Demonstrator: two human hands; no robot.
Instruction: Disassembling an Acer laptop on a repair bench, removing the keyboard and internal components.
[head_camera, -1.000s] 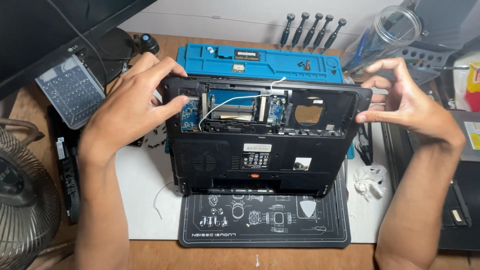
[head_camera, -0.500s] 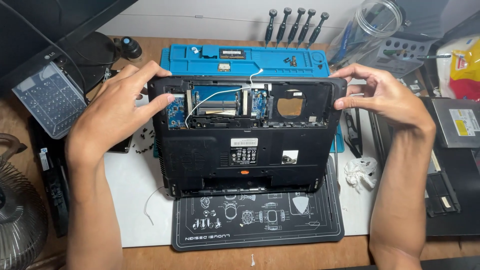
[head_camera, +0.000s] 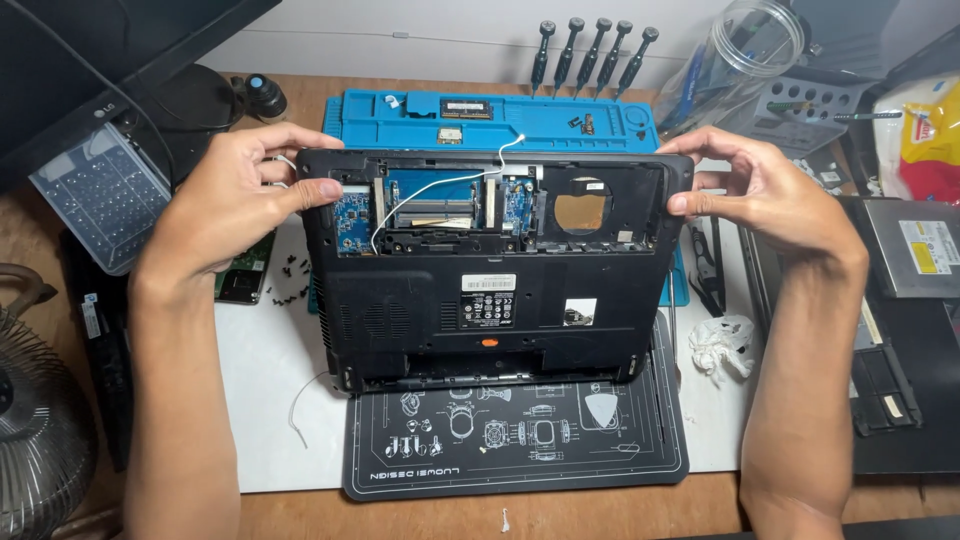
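Observation:
A black laptop (head_camera: 490, 300) lies upside down on a dark printed work mat (head_camera: 520, 450). Its bottom cover is off at the far end, so blue circuit boards, a round fan opening and a loose white wire show. My left hand (head_camera: 235, 195) grips the far left corner of the laptop's base, thumb on top. My right hand (head_camera: 760, 195) grips the far right corner the same way. Both hands hold the case by its far edge.
A blue parts tray (head_camera: 480, 118) lies behind the laptop, with a row of screwdrivers (head_camera: 590, 50) standing beyond it. Left: a clear bit case (head_camera: 95, 205), loose screws (head_camera: 295, 268), a fan (head_camera: 35, 450). Right: an optical drive (head_camera: 925, 245), crumpled tissue (head_camera: 722, 340), a plastic jar (head_camera: 745, 50).
The view has shifted, so the laptop sits lower and more central in frame. Both hands stay on the laptop's far corners; my right hand now presses closer against its corner.

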